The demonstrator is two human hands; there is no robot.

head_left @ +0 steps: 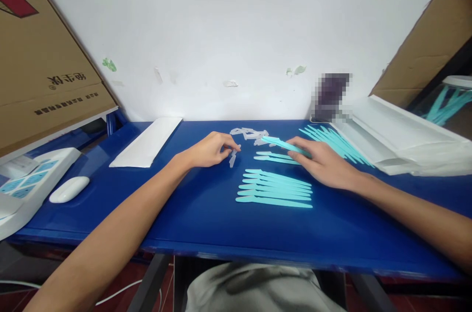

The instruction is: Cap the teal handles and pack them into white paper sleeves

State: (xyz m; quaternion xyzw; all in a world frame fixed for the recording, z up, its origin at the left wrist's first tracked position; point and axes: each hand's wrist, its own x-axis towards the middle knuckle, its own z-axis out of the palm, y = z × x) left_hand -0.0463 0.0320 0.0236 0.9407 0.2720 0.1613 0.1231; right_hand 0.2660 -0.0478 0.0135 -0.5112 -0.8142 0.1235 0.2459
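Note:
My right hand (322,160) is closed around the handle of a turquoise eyebrow razor (275,141), its blade end pointing left above the table. Small clear blade caps (233,157) are at the fingertips of my left hand (212,149), whose thumb and index finger are bent in a pinch on one of them. Behind lies a loose pile of similar clear caps (250,133). Between my hands and nearer to me, several turquoise razors (276,189) lie in a row, with a couple more razors (275,157) just under my right hand.
Loose razors (337,143) are fanned out on the blue table (191,218) at the back right, beside an open white box (391,130). A white flat box (147,142), a white earbud case (69,189) and a power strip (40,184) are at left. Cardboard (47,56) leans there.

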